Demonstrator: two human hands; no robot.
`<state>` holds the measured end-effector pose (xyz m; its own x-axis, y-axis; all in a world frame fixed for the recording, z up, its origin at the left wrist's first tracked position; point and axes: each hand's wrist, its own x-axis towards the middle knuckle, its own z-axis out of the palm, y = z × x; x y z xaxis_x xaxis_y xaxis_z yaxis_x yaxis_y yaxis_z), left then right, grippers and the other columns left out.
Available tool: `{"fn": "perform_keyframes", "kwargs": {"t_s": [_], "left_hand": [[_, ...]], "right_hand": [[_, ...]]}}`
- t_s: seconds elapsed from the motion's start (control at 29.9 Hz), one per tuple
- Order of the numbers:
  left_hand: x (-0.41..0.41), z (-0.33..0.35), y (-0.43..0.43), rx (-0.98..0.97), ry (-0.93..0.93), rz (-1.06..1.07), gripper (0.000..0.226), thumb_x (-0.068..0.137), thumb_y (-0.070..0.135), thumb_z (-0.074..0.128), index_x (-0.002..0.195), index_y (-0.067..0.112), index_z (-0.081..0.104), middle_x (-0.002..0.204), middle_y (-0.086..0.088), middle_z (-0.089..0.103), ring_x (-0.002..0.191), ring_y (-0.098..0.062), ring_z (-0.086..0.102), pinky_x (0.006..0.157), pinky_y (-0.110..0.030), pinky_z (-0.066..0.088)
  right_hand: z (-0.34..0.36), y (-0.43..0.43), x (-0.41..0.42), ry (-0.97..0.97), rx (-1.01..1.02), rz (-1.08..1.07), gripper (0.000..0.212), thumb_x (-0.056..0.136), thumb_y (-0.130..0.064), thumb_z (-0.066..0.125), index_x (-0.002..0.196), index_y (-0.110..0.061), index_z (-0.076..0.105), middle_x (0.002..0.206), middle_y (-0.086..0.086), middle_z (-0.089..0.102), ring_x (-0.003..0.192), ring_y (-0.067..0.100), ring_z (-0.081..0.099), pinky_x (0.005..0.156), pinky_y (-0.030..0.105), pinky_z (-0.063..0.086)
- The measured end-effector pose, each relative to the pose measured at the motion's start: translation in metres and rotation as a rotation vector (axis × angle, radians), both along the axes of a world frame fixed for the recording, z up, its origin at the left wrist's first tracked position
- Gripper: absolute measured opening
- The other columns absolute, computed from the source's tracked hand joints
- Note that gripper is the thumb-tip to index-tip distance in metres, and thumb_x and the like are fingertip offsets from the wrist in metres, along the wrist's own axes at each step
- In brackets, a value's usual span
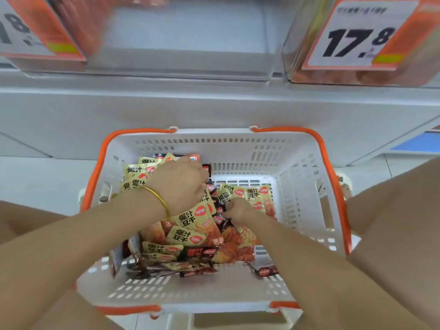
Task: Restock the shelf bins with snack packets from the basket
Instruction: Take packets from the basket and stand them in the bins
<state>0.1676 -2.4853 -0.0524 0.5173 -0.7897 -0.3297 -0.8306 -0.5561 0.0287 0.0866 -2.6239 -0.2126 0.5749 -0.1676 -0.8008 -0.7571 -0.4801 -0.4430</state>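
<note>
A white slotted basket [297,186] with orange handles sits on the floor below the shelf, and both hands are down inside it. The snack packets [188,236] — yellow and red-brown sachets with printed characters — are heaped across the basket's left and centre, running from about ten o'clock round to six o'clock, with a smaller cluster near the middle at roughly two o'clock of the heap; the basket's right side shows bare slotted floor. The left hand [181,184], a gold bangle [158,198] on its wrist, lies knuckles up on the heap at about eleven o'clock, its fingers curled down among the packets, though whether they actually clasp any cannot be told. The right hand [238,209] is just beside it at about four o'clock of the left, fingers curled and pinching into the packets at the centre. Above, at twelve o'clock, a clear shelf bin [190,39] is seen blurred, flanked by an orange-edged price card [357,36] reading 17.8 at one o'clock and another card [28,29] at eleven o'clock.
</note>
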Motion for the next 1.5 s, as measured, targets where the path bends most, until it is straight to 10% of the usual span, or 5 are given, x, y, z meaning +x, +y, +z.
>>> {"fn": "perform_keyframes", "kwargs": {"t_s": [0.27, 0.5, 1.07, 1.2, 1.5], "left_hand": [[-0.001, 0.006, -0.001, -0.023, 0.031, 0.018, 0.029, 0.095, 0.027, 0.039, 0.113, 0.018, 0.060, 0.113, 0.001, 0.057, 0.109, -0.019, 0.048, 0.091, -0.039, 0.045], [0.007, 0.020, -0.004, -0.087, 0.198, 0.235, 0.037, 0.095, 0.027, 0.048, 0.131, 0.017, 0.048, 0.130, -0.005, 0.052, 0.118, -0.022, 0.049, 0.094, -0.033, 0.043], [0.040, 0.172, 0.027, -1.357, 0.097, 0.387, 0.015, 0.086, 0.026, 0.060, 0.100, 0.022, 0.058, 0.087, 0.009, 0.062, 0.073, -0.004, 0.058, 0.070, -0.018, 0.044], [0.085, 0.200, 0.046, -1.097, -0.539, 0.374, 0.038, 0.090, 0.032, 0.039, 0.109, 0.009, 0.062, 0.107, -0.010, 0.063, 0.103, -0.028, 0.057, 0.089, -0.041, 0.045], [0.111, 0.160, 0.051, -0.733, -0.716, 0.364, 0.042, 0.090, 0.035, 0.034, 0.104, 0.013, 0.067, 0.121, -0.008, 0.060, 0.116, -0.030, 0.052, 0.103, -0.045, 0.025]], "right_hand": [[0.013, 0.000, 0.000, -0.052, -0.020, 0.010, 0.047, 0.092, -0.024, 0.061, 0.058, -0.014, 0.030, 0.058, 0.001, 0.029, 0.051, 0.014, 0.029, 0.059, 0.026, 0.032], [0.112, -0.049, 0.031, -0.167, 0.269, -0.267, 0.018, 0.098, -0.016, 0.051, 0.081, -0.011, 0.052, 0.086, 0.009, 0.061, 0.072, 0.019, 0.056, 0.068, 0.029, 0.047], [0.338, -0.002, 0.040, -0.702, 0.756, -0.066, 0.017, 0.069, -0.008, 0.064, 0.086, -0.011, 0.062, 0.066, -0.003, 0.069, 0.054, 0.007, 0.064, 0.053, 0.021, 0.055], [0.389, -0.001, 0.104, -0.870, 0.570, -0.115, 0.010, 0.072, -0.006, 0.066, 0.082, -0.009, 0.064, 0.068, 0.004, 0.068, 0.058, 0.014, 0.066, 0.064, 0.033, 0.059], [0.344, 0.011, 0.240, -0.743, -0.353, -0.058, 0.034, 0.077, -0.019, 0.079, 0.087, -0.007, 0.049, 0.096, 0.008, 0.056, 0.086, 0.022, 0.056, 0.086, 0.034, 0.052]]}}
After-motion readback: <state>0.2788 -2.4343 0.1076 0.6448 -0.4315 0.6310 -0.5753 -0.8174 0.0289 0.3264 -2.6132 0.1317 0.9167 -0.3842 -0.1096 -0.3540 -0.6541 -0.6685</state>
